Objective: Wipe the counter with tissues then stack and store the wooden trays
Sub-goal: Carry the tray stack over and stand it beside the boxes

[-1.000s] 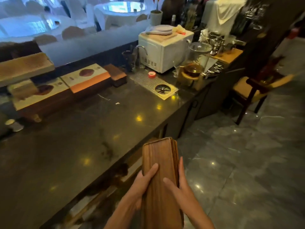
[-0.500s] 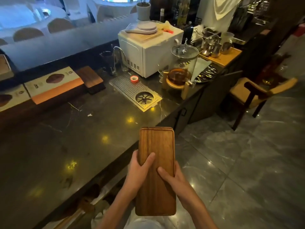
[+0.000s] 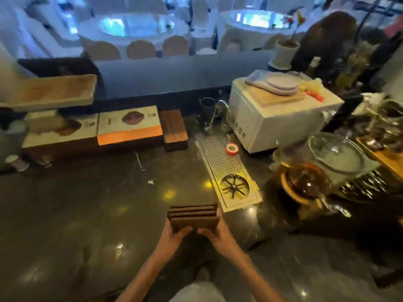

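Both hands hold a stack of wooden trays (image 3: 193, 216) above the dark, glossy counter (image 3: 76, 214), near its front and just short of the perforated metal drip tray (image 3: 220, 164). The left hand (image 3: 174, 235) curls around the stack's near left corner, and the right hand (image 3: 214, 233) clasps the near right side with its fingers wrapped up along the edge. The stack is seen end-on, so the layered edges of several trays show as dark bands; whether its far end touches the counter I cannot tell. A red roll of tape (image 3: 231, 148) sits on the drip tray, beside a white microwave (image 3: 272, 123). Farther back another wooden block (image 3: 173, 129) lies against the back wall next to printed boxes (image 3: 128, 125). To the right, a glass jar (image 3: 335, 158) stands by a round amber vessel (image 3: 305, 182). The picture is blurred.
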A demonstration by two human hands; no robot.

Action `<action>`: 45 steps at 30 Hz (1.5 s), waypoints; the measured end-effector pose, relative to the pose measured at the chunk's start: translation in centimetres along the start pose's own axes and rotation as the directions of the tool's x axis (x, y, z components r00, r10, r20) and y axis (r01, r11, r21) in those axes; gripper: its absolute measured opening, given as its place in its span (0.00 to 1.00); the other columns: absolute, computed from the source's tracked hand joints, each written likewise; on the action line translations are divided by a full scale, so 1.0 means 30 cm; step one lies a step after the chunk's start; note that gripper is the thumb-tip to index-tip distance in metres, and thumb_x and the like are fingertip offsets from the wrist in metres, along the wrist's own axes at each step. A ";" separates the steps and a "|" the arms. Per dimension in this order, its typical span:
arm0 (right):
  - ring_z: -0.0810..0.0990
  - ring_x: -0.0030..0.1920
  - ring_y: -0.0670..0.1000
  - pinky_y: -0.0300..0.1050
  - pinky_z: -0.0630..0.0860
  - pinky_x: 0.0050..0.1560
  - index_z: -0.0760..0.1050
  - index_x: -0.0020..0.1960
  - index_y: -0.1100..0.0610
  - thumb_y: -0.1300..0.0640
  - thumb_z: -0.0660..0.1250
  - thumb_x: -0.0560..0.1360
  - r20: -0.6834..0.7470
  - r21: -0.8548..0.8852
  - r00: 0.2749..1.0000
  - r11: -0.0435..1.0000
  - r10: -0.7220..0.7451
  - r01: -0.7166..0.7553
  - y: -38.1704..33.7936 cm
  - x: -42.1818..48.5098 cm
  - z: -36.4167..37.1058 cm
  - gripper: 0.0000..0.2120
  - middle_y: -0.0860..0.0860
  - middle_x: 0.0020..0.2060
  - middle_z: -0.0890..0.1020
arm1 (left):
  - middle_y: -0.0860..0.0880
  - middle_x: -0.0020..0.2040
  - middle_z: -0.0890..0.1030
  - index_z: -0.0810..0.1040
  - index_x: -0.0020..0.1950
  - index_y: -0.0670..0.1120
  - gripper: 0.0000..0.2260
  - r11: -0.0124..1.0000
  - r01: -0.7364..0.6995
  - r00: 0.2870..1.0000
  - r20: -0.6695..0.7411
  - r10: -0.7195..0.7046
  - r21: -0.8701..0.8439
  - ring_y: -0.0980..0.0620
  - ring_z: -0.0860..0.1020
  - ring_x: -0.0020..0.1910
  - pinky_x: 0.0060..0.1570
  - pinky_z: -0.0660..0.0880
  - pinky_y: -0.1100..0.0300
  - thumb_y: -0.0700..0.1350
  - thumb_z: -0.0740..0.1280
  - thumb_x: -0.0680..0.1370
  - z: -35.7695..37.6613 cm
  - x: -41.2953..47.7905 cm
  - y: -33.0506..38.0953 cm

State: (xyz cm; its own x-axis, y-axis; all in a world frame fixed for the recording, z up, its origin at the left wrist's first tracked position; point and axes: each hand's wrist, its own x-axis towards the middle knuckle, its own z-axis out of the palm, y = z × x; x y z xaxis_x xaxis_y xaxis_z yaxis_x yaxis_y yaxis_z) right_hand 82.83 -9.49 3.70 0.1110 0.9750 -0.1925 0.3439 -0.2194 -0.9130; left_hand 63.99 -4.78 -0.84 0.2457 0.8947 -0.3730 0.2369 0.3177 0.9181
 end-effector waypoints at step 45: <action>0.83 0.50 0.44 0.34 0.79 0.41 0.71 0.65 0.51 0.47 0.70 0.75 0.161 0.228 0.973 0.953 0.165 -0.199 -0.304 1.104 -0.223 0.21 0.47 0.53 0.82 | 0.45 0.62 0.76 0.64 0.69 0.44 0.25 0.923 0.153 0.945 -0.219 -0.241 -0.354 0.49 0.77 0.58 0.59 0.76 0.51 0.55 0.66 0.78 -0.051 0.883 0.705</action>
State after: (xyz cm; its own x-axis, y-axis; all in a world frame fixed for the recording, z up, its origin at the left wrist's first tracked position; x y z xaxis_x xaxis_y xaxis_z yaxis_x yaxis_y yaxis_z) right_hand 89.61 24.56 8.07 0.0145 0.9182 -0.3960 0.0935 -0.3955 -0.9137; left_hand 74.05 26.13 8.91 -0.0309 0.8381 -0.5447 -0.0762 0.5414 0.8373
